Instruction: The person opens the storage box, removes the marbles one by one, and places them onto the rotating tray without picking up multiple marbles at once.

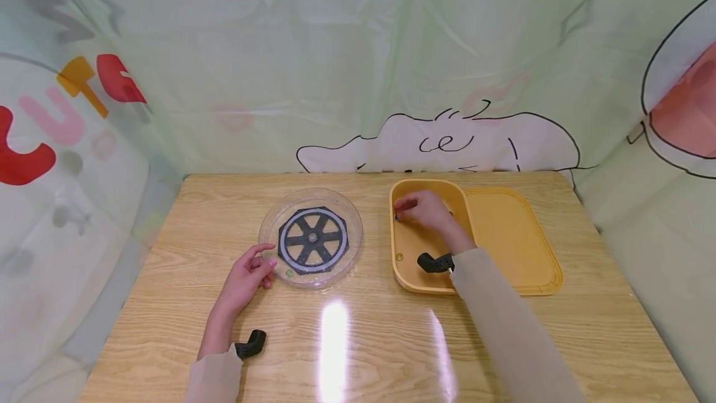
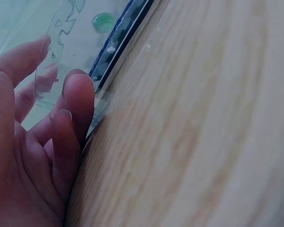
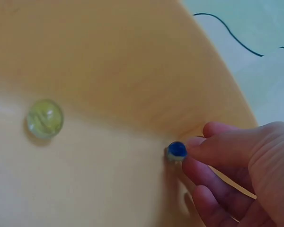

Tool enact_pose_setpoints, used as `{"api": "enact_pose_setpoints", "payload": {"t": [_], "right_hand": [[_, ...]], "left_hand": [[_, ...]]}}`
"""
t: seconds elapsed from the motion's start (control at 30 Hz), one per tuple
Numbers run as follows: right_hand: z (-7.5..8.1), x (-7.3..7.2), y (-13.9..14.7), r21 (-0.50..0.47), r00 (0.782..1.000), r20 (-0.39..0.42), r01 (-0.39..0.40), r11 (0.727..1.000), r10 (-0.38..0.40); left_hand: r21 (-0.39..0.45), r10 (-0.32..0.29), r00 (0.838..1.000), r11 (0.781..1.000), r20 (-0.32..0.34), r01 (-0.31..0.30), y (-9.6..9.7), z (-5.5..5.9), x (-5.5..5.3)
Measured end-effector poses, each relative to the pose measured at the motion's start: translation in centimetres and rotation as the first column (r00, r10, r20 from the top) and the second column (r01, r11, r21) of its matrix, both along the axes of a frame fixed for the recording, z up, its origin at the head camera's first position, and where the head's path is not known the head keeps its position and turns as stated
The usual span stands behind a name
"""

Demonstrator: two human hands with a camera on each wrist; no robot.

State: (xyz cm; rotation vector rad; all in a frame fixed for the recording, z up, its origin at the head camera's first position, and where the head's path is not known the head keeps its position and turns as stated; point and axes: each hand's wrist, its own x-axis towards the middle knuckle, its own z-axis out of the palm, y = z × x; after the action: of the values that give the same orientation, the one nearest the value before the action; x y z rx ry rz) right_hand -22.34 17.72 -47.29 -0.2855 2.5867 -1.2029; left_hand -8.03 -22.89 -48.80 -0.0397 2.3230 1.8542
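My left hand [image 1: 246, 278] holds the near-left rim of a round clear dish [image 1: 355, 260], its thumb and fingers on either side of the wall in the left wrist view. A black six-spoked wheel shape [image 1: 313, 238] with a pale ring fills the dish's middle. Beside it lies a green glass marble [image 2: 103, 22]. Inside a yellow tray [image 1: 393, 204], my right hand [image 1: 427, 209] pinches a small blue marble [image 3: 177, 150] near the left wall. A yellowish glass marble [image 3: 45, 119] rests on the tray floor. Another small dark object [image 1: 451, 213] is mostly hidden by the hand.
A shallow yellow lid or tray [image 1: 511, 241] lies against the right side of the deeper tray. All stand on a wood-grain table [image 1: 380, 341]. A printed curtain [image 1: 268, 67] hangs behind the table's far edge and along both sides.
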Motion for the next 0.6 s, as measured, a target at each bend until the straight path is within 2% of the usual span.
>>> {"api": "enact_pose_setpoints", "payload": {"t": [0.2, 0.6], "right_hand": [[-0.22, 0.15, -0.1, 0.028, 0.999, -0.025, -0.022, 0.999, 0.023], [-0.9, 0.02, -0.47, 0.043, 1.0, -0.021, -0.017, 0.999, 0.018]], "left_hand": [[-0.003, 0.001, 1.0, 1.0, 0.0, -0.001, -0.02, 0.02, -0.08], [-0.013, 0.003, 1.0, 1.0, -0.007, -0.003, -0.02, -0.17, 0.01]]}}
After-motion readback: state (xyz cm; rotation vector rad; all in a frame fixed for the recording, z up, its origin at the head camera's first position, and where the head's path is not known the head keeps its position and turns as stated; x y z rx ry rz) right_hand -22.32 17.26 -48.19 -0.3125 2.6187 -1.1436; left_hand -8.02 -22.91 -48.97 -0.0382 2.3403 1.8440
